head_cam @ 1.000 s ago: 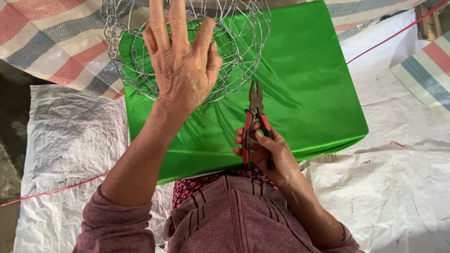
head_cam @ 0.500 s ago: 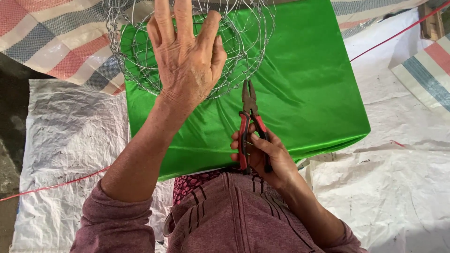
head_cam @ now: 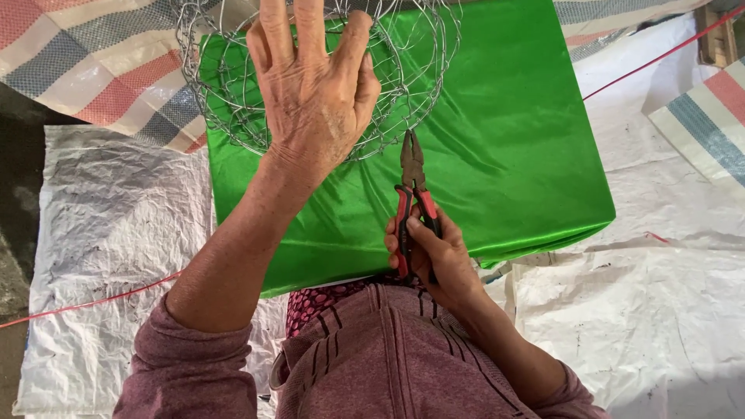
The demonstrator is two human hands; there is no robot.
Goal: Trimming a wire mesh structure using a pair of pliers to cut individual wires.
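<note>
My left hand (head_cam: 314,89) lies flat on top of a round wire mesh frame (head_cam: 403,85), fingers spread and pointing away from me. The frame rests on a shiny green cloth (head_cam: 504,155) that covers a raised flat surface. My right hand (head_cam: 434,256) grips the red and black handles of a pair of pliers (head_cam: 414,182). The pliers' jaws point up at the near rim of the wire frame, just short of it. Both arms wear mauve sleeves.
White woven plastic sheets (head_cam: 109,233) cover the ground on both sides. A striped red, blue and white tarp (head_cam: 85,62) lies at the upper left, another piece at the right (head_cam: 710,116). A thin red cord (head_cam: 652,58) runs across the ground.
My right hand has pushed the pliers up towards the wire frame's near rim. My left hand has shifted slightly up and right on the frame.
</note>
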